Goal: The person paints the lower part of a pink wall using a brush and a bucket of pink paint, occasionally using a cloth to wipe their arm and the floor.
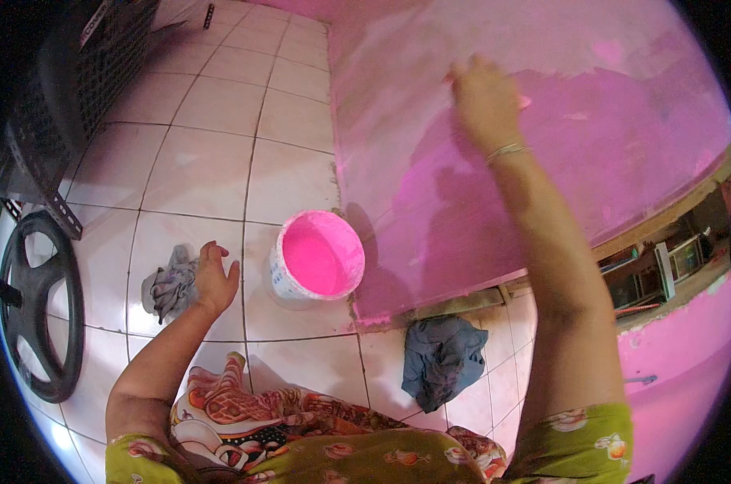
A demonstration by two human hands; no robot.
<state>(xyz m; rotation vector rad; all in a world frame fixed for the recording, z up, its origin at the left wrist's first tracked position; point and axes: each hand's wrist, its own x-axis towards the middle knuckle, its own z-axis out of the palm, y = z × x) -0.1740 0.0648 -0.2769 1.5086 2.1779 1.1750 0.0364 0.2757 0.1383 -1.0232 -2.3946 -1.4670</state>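
My right hand is raised against the pink wall, its fingers curled around something pink, perhaps a sponge or cloth, that shows only at the edges of the hand. Around it the wall is part darker magenta, part paler. My left hand hovers or rests beside a crumpled grey rag on the tiles, fingers apart. To the right of that hand stands a white plastic bucket holding bright pink paint. A dark blue-grey cloth lies on the floor near the wall's lower corner.
A round black base with spokes and a black lattice-like plastic item stand at the left. At the right, a wall opening with a ledge holds several items. White floor tiles run along the wall.
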